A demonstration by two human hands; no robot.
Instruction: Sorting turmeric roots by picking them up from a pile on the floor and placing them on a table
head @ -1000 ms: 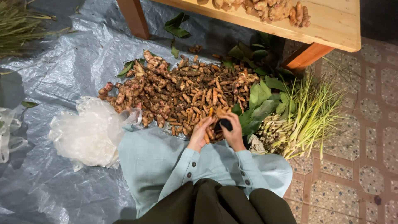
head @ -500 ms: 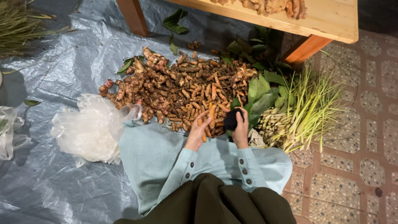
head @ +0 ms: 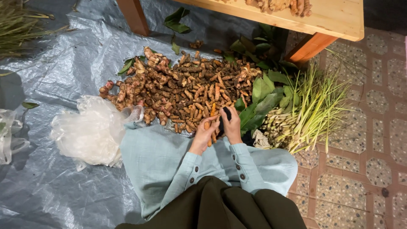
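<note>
Left hand (head: pixel 204 135) pinched 1 orange root (head: pixel 207 125); right hand (head: pixel 232 126) gripped a dark tool (head: pixel 226 113). Root heap (head: pixel 178 91) on tarp (head: pixel 51 85) largely unprocessed.

Only packaging here is plastic. A crumpled clear bag (head: pixel 91 133) lies on the grey sheet (head: pixel 55 186), just left of the person's pale blue sleeve and touching the near left edge of the root pile (head: pixel 178 89); it looks whitish and puffed up. A second clear bag (head: pixel 9 140) sits at the far left edge, partly cut off from view. No labels, signs or screens anywhere.
</note>
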